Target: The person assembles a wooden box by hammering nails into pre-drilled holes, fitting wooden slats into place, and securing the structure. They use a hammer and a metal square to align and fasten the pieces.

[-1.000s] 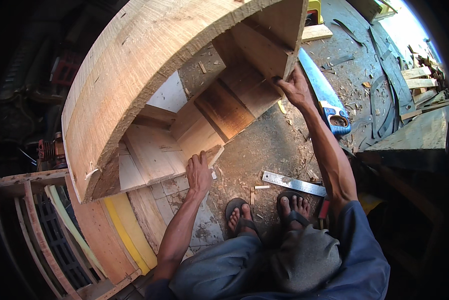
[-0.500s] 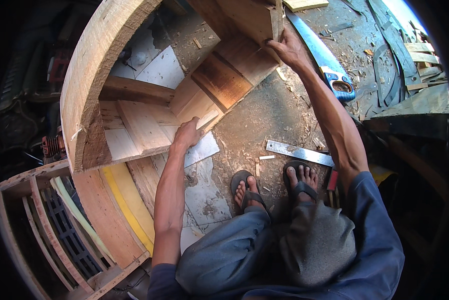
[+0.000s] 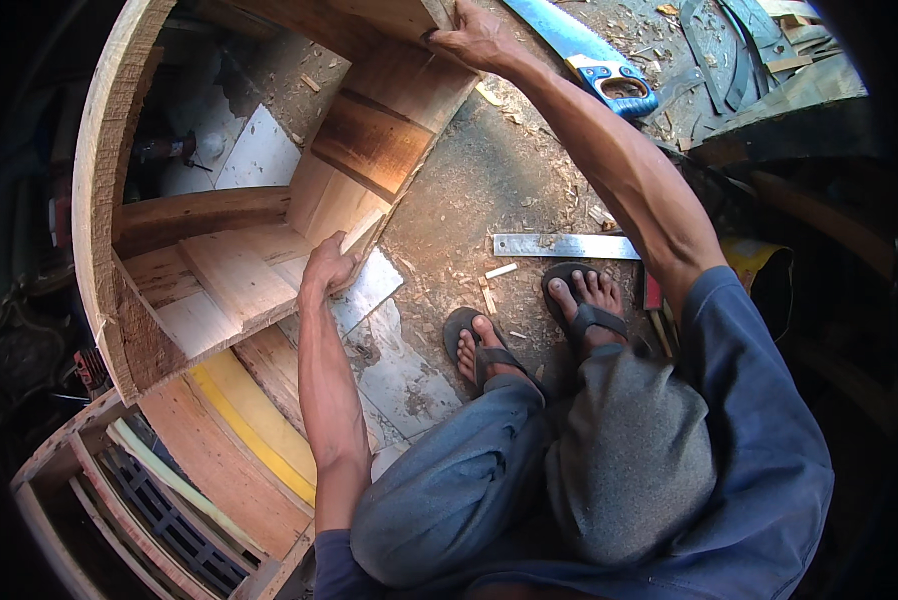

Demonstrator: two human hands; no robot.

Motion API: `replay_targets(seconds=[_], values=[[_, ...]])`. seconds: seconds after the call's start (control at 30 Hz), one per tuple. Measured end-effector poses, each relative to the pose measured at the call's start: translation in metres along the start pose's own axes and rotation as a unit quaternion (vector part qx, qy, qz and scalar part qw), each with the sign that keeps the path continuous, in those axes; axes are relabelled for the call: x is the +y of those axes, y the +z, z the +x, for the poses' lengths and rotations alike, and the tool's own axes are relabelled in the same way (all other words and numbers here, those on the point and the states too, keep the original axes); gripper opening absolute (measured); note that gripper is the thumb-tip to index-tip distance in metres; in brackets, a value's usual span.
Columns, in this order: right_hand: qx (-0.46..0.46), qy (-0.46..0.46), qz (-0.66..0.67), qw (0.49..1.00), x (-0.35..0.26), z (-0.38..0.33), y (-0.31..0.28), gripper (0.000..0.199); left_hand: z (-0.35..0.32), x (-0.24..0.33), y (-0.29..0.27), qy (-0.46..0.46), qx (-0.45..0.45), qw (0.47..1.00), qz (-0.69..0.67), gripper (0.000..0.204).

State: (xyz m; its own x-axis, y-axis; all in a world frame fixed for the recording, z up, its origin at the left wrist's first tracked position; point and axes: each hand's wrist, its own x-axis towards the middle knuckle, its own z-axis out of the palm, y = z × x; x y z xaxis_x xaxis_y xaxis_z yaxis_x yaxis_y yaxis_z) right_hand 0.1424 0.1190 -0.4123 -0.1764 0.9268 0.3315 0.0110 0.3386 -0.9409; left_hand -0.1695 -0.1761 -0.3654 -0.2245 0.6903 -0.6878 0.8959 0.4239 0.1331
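A large curved wooden frame (image 3: 109, 200), made of joined boards, stands tilted at the left and reaches past the top of the view. My left hand (image 3: 329, 265) is closed round its near inner corner, where a pale board end sticks up by the fingers. At the far end, my right hand (image 3: 474, 38) clasps the frame's upper edge, thumb on the inner side. Part of the right fingers is hidden behind the wood. Between the two hands runs a row of boards (image 3: 374, 130), one darker brown than the others.
A handsaw (image 3: 619, 88) lies at the far right. Near my feet are a metal ruler (image 3: 564, 246) and a red-ended tool (image 3: 653, 292). A slatted curved wooden piece (image 3: 229, 440) with a yellow strip stands at lower left. Wood shavings litter the floor; dark strips (image 3: 734, 50) lie beyond.
The whole view has shifted, so the frame, saw and floor appear farther left, and the far things higher. Both hands keep their hold on the frame, which shows little movement against the floor.
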Motion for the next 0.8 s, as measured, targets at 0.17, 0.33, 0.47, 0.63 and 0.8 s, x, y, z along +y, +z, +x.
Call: replay_targets(seconds=[0.17,0.33,0.47,0.63,0.8], values=[[-0.042,0.014,-0.014,0.999,-0.047,-0.013,-0.007,0.075,-0.009,-0.001,0.0,-0.016,0.016,1.0,0.005,0.061],[-0.004,-0.025,-0.052,0.998,-0.029,-0.005,-0.018,0.073,-0.002,0.01,0.005,-0.024,0.08,0.996,0.025,0.063],[-0.008,-0.02,-0.015,1.0,-0.017,-0.008,0.003,0.069,-0.007,-0.008,0.007,-0.055,0.037,0.998,-0.007,0.066],[0.007,-0.016,0.081,0.997,0.025,-0.001,-0.002,0.065,-0.009,0.021,0.003,-0.047,0.034,0.998,-0.018,0.067],[-0.037,0.045,0.088,0.994,-0.011,-0.009,-0.003,0.06,-0.004,0.005,0.007,-0.054,0.038,0.998,-0.023,0.068]])
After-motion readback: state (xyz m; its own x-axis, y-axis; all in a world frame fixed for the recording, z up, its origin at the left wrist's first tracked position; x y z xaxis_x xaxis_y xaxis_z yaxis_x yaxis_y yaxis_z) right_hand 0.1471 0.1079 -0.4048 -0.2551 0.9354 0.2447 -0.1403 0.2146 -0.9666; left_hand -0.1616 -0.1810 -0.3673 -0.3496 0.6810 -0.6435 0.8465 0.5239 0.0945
